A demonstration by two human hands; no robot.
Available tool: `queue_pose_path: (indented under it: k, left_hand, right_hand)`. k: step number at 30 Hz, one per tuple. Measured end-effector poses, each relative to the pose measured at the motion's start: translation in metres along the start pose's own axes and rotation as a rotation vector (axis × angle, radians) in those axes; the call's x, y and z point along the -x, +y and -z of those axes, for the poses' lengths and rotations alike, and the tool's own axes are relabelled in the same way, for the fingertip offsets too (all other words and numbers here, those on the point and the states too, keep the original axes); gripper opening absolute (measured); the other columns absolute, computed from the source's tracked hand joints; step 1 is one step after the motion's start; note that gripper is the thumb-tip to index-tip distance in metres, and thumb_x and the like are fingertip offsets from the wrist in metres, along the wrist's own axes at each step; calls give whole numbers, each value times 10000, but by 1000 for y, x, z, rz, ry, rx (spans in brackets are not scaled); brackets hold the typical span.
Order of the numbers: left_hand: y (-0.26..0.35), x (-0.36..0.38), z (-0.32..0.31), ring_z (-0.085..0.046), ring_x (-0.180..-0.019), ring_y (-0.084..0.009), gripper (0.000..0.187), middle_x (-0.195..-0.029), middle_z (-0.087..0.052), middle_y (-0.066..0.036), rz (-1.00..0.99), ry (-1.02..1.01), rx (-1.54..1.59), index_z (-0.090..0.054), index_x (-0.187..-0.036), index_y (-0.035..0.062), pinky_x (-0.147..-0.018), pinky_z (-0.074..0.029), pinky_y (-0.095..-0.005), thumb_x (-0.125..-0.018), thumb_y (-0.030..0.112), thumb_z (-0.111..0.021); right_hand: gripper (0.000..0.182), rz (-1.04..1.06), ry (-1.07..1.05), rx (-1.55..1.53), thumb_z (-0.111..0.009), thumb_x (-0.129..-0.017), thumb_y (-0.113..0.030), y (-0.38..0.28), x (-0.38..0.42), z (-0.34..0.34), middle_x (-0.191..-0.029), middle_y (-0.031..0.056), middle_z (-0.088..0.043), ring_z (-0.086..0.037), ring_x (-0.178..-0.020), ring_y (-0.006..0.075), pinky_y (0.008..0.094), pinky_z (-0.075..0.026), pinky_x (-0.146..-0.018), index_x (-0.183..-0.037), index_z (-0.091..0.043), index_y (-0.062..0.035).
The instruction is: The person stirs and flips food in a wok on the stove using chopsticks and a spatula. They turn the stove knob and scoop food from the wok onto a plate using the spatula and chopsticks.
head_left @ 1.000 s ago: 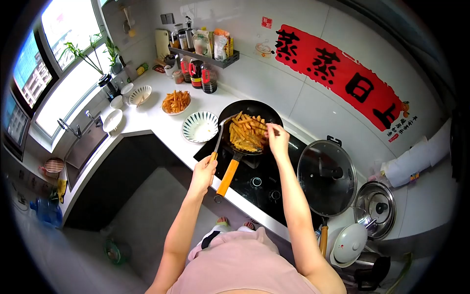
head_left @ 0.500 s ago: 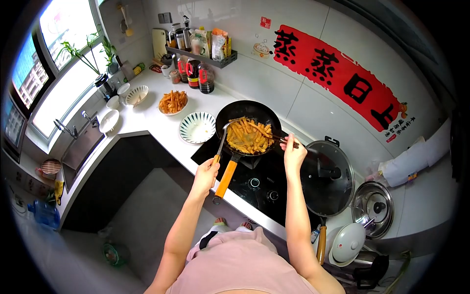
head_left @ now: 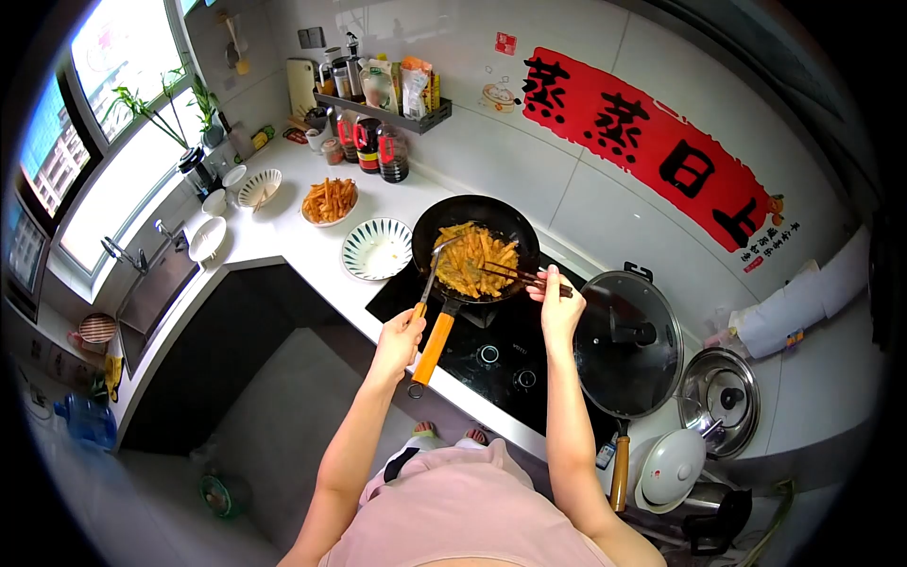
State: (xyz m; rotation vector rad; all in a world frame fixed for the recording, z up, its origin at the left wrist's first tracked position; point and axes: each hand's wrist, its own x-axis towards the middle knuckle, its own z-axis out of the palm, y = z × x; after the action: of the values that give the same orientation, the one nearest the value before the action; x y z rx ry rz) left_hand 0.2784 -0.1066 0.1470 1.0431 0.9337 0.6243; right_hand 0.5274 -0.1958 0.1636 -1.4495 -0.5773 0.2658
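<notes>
The left hand gripped a wooden-handled utensil, and the right hand held dark chopsticks pinched between its fingers. Both tools reached into the golden strips in the black pan on the cooktop. Just left of the pan stood a patterned bowl; beyond it, a dish held browned strips. Farther back, bottles stood beneath a loaded shelf.

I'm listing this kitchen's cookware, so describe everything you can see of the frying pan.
The pan is round and black, apparently metal, with an orange, wood-like handle ending in a metal ring. It sits upright on the black hob, handle towards the camera. Fried strips cover much of its base, a spatula and chopsticks among them.
</notes>
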Motion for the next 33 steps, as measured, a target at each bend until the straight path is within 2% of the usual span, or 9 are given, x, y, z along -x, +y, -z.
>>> queue_pose_path:
  k: [5,8,13,18,21,24,25,32,33]
  left_hand:
    - [0,4,6,-283,-401,-18,265,-629,-418,55,-1,11,-5,-555,-1172,12,-356,-204,-208,-937,134,-537]
    - [1,3,2,-298,-407,-18,264,-629,-418,57,33,-21,4,-560,-1168,8,-361,-211,-205,-935,131,-541]
    - [-2,2,-10,-317,-419,-15,267,-627,-420,62,45,-49,36,-561,-1172,8,-367,-226,-191,-934,127,-543]
    - [5,4,-9,-306,-390,-15,238,-627,-433,52,31,-57,55,-553,-1142,12,-351,-235,-190,-938,135,-539]
    - [6,2,4,-315,-362,-19,205,-622,-446,39,-20,5,47,-551,-1094,22,-328,-240,-192,-938,156,-543]
    - [10,-4,8,-309,-361,-20,176,-606,-426,49,-14,21,27,-552,-1059,36,-329,-244,-189,-946,169,-529]
    - [8,-7,7,-309,-361,-20,176,-606,-426,49,-12,16,23,-552,-1059,36,-329,-244,-189,-946,169,-529]
    - [-1,-11,1,-282,-370,-18,247,-607,-413,60,16,43,-2,-551,-1144,30,-327,-216,-194,-937,164,-539]
    - [-3,-12,0,-328,-416,-27,273,-634,-440,49,-7,55,-53,-555,-1165,10,-362,-262,-203,-932,152,-546]
  right_hand:
    - [346,54,82,209,-559,-959,-228,-3,9,19,-768,124,-677,-657,-605,152,252,-515,-547,-862,-660,89]
    - [330,-9,29,189,-565,-952,-231,27,-9,5,-760,120,-683,-659,-604,155,264,-517,-557,-869,-662,74]
    - [286,57,-37,127,-601,-928,-228,62,-50,-28,-725,94,-679,-672,-638,144,255,-514,-601,-902,-666,50]
    - [264,38,-147,-79,-574,-944,-186,63,-74,-18,-855,109,-693,-682,-722,167,252,-546,-664,-990,-673,54]
    - [256,57,-146,-23,-554,-955,-175,36,-61,-4,-866,120,-693,-679,-731,152,247,-545,-652,-986,-669,51]
    - [208,61,-289,-16,-564,-946,-135,33,-43,-20,-873,93,-686,-676,-703,146,238,-542,-633,-984,-672,38]
    - [195,139,-308,-23,-577,-936,-120,43,-40,-28,-870,90,-677,-676,-687,149,240,-542,-625,-979,-669,47]
    - [265,121,-127,115,-582,-941,-182,35,-37,-14,-773,98,-681,-674,-651,141,237,-520,-573,-903,-670,65]
    - [276,109,-112,134,-577,-944,-187,32,-37,-8,-768,100,-684,-674,-642,140,238,-521,-572,-900,-669,69]
